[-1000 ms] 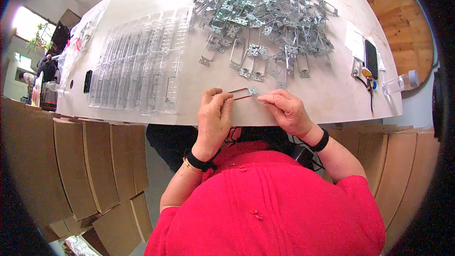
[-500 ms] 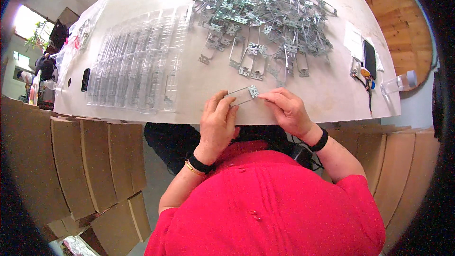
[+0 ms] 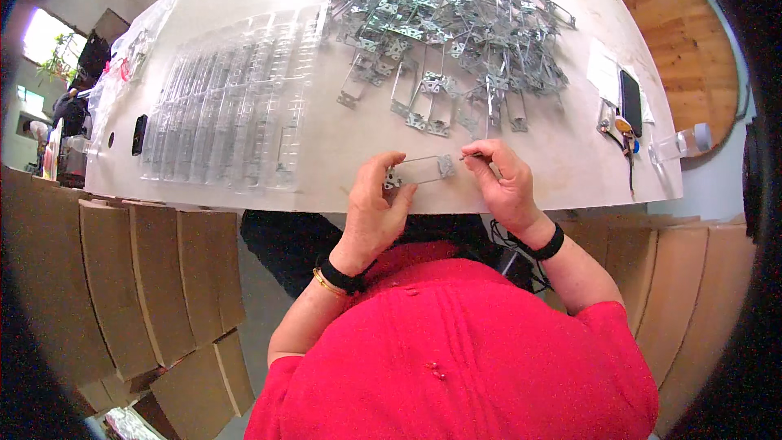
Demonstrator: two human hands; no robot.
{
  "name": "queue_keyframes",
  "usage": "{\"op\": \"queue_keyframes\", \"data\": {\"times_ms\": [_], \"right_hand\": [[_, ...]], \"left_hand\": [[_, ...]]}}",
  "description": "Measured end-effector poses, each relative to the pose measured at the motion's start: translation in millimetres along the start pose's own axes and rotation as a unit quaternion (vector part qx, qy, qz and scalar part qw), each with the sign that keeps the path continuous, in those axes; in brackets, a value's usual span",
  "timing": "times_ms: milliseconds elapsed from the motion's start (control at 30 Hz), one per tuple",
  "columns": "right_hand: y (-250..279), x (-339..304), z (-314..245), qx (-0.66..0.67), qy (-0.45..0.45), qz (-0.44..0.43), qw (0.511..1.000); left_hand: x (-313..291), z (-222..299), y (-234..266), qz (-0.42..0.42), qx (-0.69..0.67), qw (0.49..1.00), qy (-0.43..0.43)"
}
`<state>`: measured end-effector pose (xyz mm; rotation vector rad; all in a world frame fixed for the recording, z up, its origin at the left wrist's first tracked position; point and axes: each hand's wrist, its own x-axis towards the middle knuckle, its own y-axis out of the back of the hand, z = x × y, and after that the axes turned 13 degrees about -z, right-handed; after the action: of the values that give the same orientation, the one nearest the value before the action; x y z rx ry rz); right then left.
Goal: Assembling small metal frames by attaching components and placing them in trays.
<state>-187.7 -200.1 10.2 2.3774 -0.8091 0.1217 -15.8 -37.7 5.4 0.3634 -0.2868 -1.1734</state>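
Near the table's front edge, my left hand [image 3: 378,204] grips a metal wire frame with small plates at both ends [image 3: 446,165]. Its thumb and fingers close round the left end plate, and the long thin sides reach out to the right. My right hand [image 3: 503,183] is just right of the frame, apart from it, thumb and forefinger pinched together. A small dark tip shows at that pinch, too small to name. Beyond both hands lies a large tangled heap of similar metal frames [image 3: 456,28].
Clear plastic trays with long slots [image 3: 228,114] lie on the left of the white table [image 3: 326,143]. At the right are a phone [image 3: 630,102], keys [image 3: 623,126] and a clear bottle [image 3: 683,143]. Cardboard boxes [image 3: 155,285] stand below on both sides.
My right hand has drawn back from the frame's right end plate, and its fingers have turned upward. My left hand has turned the frame so its left end plate shows.
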Motion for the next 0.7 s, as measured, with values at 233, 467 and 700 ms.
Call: {"op": "queue_keyframes", "data": {"times_ms": [233,467,700], "right_hand": [[-3,8,0,-0.016,0.004,-0.005,1.000],[-7,7,3,-0.025,-0.003,-0.009,1.000],[-8,7,2,-0.023,0.008,-0.012,1.000]], "left_hand": [[8,-14,-3,0.030,0.073,0.993,-0.087],[6,-11,-4,0.009,0.021,0.999,-0.028],[6,-9,-3,0.018,0.044,0.997,-0.053]]}}
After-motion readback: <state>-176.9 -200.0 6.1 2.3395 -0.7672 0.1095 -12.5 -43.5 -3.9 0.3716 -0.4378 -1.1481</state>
